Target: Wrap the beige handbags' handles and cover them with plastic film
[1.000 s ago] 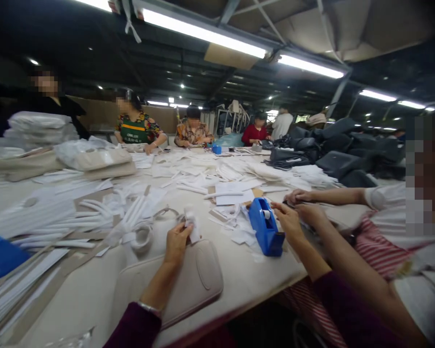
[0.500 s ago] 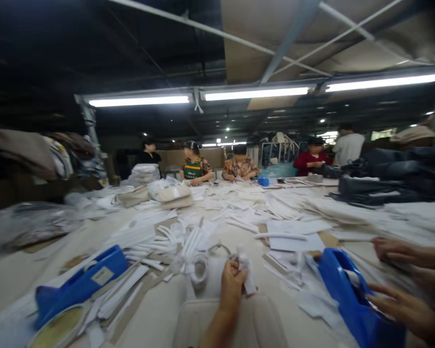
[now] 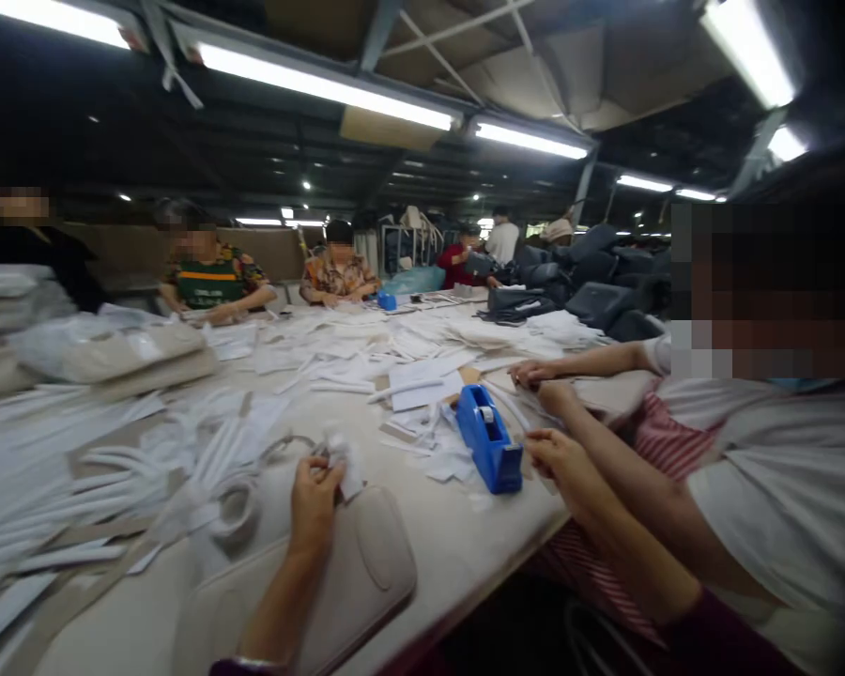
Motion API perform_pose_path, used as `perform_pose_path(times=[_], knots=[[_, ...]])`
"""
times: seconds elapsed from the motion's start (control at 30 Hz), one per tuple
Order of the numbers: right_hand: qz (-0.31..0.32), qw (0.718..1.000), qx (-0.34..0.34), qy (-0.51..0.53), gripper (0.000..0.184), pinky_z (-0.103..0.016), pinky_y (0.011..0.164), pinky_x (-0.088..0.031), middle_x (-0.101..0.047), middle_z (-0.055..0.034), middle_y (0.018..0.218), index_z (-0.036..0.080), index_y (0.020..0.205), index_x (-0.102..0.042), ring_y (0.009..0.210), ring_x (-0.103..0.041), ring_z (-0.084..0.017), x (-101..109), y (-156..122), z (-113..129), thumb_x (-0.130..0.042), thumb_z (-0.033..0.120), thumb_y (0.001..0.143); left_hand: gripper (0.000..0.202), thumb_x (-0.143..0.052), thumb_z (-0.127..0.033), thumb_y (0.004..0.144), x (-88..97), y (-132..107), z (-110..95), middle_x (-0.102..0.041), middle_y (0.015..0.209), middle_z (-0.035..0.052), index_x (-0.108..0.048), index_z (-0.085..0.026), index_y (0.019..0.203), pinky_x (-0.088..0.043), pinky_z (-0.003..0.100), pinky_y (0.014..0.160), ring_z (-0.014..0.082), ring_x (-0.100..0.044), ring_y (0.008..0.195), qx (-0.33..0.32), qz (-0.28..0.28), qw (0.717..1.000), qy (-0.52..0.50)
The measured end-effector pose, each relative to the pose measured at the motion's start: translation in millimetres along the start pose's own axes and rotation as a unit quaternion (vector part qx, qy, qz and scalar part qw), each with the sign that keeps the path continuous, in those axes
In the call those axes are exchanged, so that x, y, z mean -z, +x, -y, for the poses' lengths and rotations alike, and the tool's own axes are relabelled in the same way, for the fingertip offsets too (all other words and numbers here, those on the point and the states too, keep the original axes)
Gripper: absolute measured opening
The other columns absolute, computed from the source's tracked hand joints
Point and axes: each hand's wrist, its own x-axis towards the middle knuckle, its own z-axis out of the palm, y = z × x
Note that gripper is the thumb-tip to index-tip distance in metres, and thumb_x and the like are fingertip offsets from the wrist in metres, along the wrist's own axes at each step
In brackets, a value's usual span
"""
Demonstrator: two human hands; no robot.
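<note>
A pale worktable is strewn with white strips at left; a cream bag is seen at lower centre, a blue tape dispenser right of centre, dark bags piled above it.

On my feed I'm seeing a dark purple right sleeve, its edge crossing the forearm. A sliver of similar left sleeve is showing at the bottom, and a thin, pale band is circling that arm. The left hand and right hand are showing bare.
</note>
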Motion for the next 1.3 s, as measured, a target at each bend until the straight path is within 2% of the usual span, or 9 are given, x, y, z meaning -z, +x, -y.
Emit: perform_pose_path(times=[0.1,0.27,0.4,0.53,0.7,0.77,0.87,1.1,1.3], knots=[[-0.001,0.998,-0.065,0.013,0.034,-0.022,0.045,-0.025,-0.051,0.0028,0.052,0.016,0.076,-0.058,0.046,-0.041,-0.010,-4,-9,-16,-0.066,0.040,0.054,0.047,-0.077,-0.032,0.061,0.7,1,-1,-0.061,0.057,-0.0077,-0.040,-0.023,0.090,-0.050,0.024,0.046,0.0179,-0.065,0.048,-0.004,0.002,1.000,0.009],[-0.022,0.996,-0.079,-0.033,0.029,-0.023,0.045,-0.021,-0.043,0.0033,0.045,0.020,0.049,-0.047,0.046,-0.034,-0.009,0,-17,-43,-0.066,0.041,0.049,0.046,-0.075,-0.033,0.063,0.4,-2,1,-0.060,0.057,-0.0081,-0.040,-0.023,0.091,-0.049,0.024,0.045,0.0166,-0.063,0.045,-0.027,-0.005,0.999,0.017],[0.091,0.988,-0.119,-0.033,0.030,-0.023,0.045,-0.016,-0.040,0.0053,0.044,0.020,0.054,-0.050,0.042,-0.027,-0.007,-17,-44,-33,-0.068,0.044,0.056,0.044,-0.073,-0.038,0.065,-0.9,-4,5,-0.060,0.059,-0.0070,-0.039,-0.023,0.088,-0.048,0.023,0.045,0.0151,-0.061,0.044,-0.045,-0.007,0.999,0.028],[0.269,0.962,-0.052,-0.005,0.030,-0.023,0.046,-0.021,-0.045,0.0050,0.049,0.017,0.064,-0.058,0.045,-0.033,-0.008,-91,-60,10,-0.071,0.045,0.063,0.040,-0.072,-0.037,0.067,-1.2,-4,8,-0.059,0.060,-0.0068,-0.041,-0.023,0.088,-0.044,0.021,0.047,0.0126,-0.058,0.047,-0.068,-0.031,0.996,0.055],[0.386,0.919,0.077,-0.021,0.025,-0.022,0.051,-0.034,-0.051,0.0032,0.054,0.017,0.061,-0.058,0.051,-0.044,-0.009,-209,-53,45,-0.067,0.039,0.068,0.036,-0.070,-0.032,0.071,0.5,-8,10,-0.056,0.059,-0.0079,-0.042,-0.022,0.092,-0.037,0.019,0.049,0.0096,-0.051,0.046,-0.095,-0.051,0.991,0.081],[0.378,0.913,0.123,-0.098,0.023,-0.022,0.052,-0.036,-0.053,0.0029,0.053,0.017,0.062,-0.059,0.050,-0.047,-0.010,-240,-44,45,-0.063,0.038,0.070,0.036,-0.069,-0.033,0.074,0.8,-10,9,-0.059,0.061,-0.0066,-0.042,-0.022,0.096,-0.036,0.020,0.050,0.0105,-0.051,0.048,-0.104,-0.048,0.989,0.088],[0.327,0.897,0.174,-0.240,0.019,-0.021,0.053,-0.036,-0.055,0.0020,0.053,0.016,0.063,-0.063,0.053,-0.050,-0.011,-263,-31,41,-0.060,0.032,0.072,0.040,-0.068,-0.037,0.077,0.6,-12,9,-0.066,0.068,-0.0027,-0.043,-0.022,0.104,-0.035,0.022,0.054,0.0130,-0.053,0.053,-0.111,-0.052,0.987,0.107],[0.263,0.872,0.188,-0.367,0.011,-0.023,0.053,-0.030,-0.055,0.0007,0.053,0.018,0.060,-0.066,0.056,-0.049,-0.013,-273,-23,43,-0.062,0.025,0.067,0.037,-0.063,-0.032,0.082,-1.7,-14,3,-0.060,0.061,-0.0051,-0.044,-0.023,0.112,-0.032,0.025,0.057,0.0159,-0.052,0.053,-0.114,-0.067,0.979,0.157],[0.266,0.854,0.183,-0.408,0.011,-0.023,0.052,-0.029,-0.058,-0.0005,0.055,0.017,0.062,-0.068,0.056,-0.052,-0.013,-276,-24,49,-0.063,0.024,0.067,0.025,-0.061,-0.032,0.083,-1.8,-17,2,-0.057,0.059,-0.0047,-0.045,-0.024,0.101,-0.030,0.025,0.057,0.0179,-0.053,0.055,-0.122,-0.071,0.973,0.183]])
